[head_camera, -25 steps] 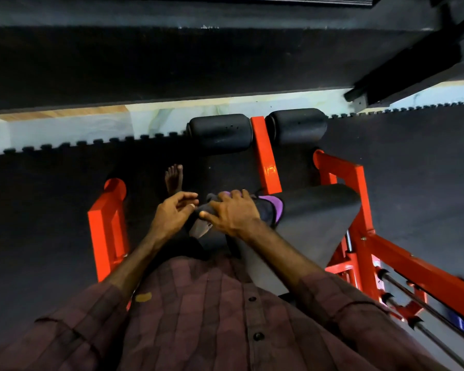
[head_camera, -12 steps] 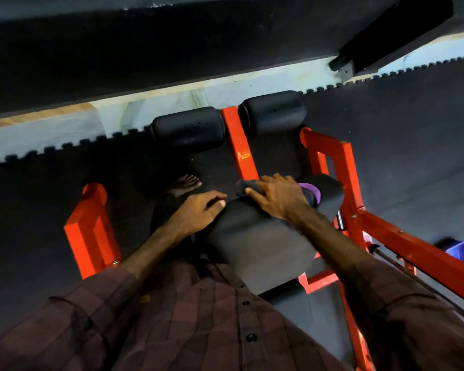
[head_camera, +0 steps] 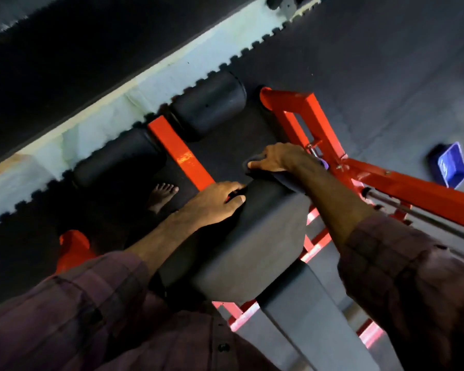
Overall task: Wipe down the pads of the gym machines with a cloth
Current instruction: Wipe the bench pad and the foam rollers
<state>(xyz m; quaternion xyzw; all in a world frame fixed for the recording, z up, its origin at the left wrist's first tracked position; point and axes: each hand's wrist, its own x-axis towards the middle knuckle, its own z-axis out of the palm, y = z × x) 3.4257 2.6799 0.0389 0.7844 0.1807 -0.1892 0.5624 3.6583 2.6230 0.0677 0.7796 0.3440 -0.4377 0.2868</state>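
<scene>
A black seat pad [head_camera: 255,247] of an orange-framed gym machine [head_camera: 316,124] lies below me, tilted across the view. My right hand [head_camera: 277,158] grips a dark cloth [head_camera: 287,179] with a purple edge at the pad's far right corner, fingers curled over it. My left hand [head_camera: 214,203] rests on the pad's far left edge, its fingers bent over the rim. Two black roller pads [head_camera: 206,103] [head_camera: 115,156] sit beyond, on either side of an orange bar [head_camera: 181,153].
A blue plastic tub [head_camera: 452,166] stands on the dark rubber floor at the right. A second grey pad [head_camera: 306,322] runs toward the bottom. Metal rods [head_camera: 423,215] and orange frame beams cross the right side. A bare foot [head_camera: 162,195] stands left of the pad.
The view has swung and tilted clockwise. My right hand has slid the cloth to the pad's far right corner. My left hand stays on the pad's far left edge.
</scene>
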